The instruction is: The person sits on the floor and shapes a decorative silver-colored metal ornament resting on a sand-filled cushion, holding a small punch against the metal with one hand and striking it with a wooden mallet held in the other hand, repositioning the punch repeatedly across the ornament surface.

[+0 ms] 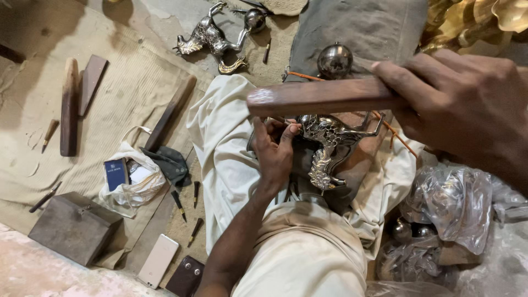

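The silvery, embossed metal animal figurine (324, 148) lies on its side on a dark block between the person's knees, over a cream cloth (220, 143) spread across the lap and floor. The cloth probably cushions the piece and catches debris.

The left hand (275, 148) rests against the figurine's flank. Its fingers (289, 132) are pinched closed round what appears to be a thin tool, set near the embossed surface; the tool itself is mostly hidden, so its kind cannot be confirmed. The hand appears placed to steady the piece and keep the point in position.

The right hand (462, 104) is raised above the figurine, fingers wrapped tightly round one end of a long, flat brown wooden bar (319, 98), held level directly over the left hand, seemingly as a striking mallet.

Further out: a round silvery metal ball (334, 60) sits on grey fabric just beyond the bar. A second silvery animal figurine (212, 38) lies on the floor, well apart. To the left, on a tan mat (126, 82), lie wooden bars, small punches, a white plastic bag (132, 181), a grey metal box (74, 226) and a white phone (158, 260). Clear plastic-wrapped pieces (451, 203) sit at right.
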Available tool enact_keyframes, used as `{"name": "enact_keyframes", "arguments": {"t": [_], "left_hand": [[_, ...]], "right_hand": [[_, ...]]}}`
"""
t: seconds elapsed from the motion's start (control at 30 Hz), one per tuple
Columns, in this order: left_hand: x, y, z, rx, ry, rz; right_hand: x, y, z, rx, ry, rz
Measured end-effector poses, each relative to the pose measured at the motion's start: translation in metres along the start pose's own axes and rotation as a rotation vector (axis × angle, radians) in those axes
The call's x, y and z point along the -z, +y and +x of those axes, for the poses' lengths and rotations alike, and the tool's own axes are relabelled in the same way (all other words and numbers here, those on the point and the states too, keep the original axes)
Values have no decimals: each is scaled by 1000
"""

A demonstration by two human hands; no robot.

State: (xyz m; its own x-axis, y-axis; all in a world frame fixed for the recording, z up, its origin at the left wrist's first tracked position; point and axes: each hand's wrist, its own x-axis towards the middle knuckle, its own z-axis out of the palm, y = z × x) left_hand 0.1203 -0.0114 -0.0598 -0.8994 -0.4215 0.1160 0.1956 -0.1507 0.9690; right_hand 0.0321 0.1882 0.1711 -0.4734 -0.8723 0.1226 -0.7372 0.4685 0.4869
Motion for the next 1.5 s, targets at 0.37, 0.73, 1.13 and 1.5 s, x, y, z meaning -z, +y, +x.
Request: {"name": "enact_keyframes", "arguments": {"t": [0.37,0.73,1.13,1.5], "left_hand": [[-3,-4,-5,-51,29,-8],[-2,0,-3,-128,-37,98],[-1,4,6,-136,-87,150],[9,8,18,-161,-252,200]], "right_hand": [[-9,-1,45,116,-11,7],[7,10,43,153,-312,-179],[-8,6,16,-56,-559,-125],[-31,10,-20,-96,-333,-34]]}}
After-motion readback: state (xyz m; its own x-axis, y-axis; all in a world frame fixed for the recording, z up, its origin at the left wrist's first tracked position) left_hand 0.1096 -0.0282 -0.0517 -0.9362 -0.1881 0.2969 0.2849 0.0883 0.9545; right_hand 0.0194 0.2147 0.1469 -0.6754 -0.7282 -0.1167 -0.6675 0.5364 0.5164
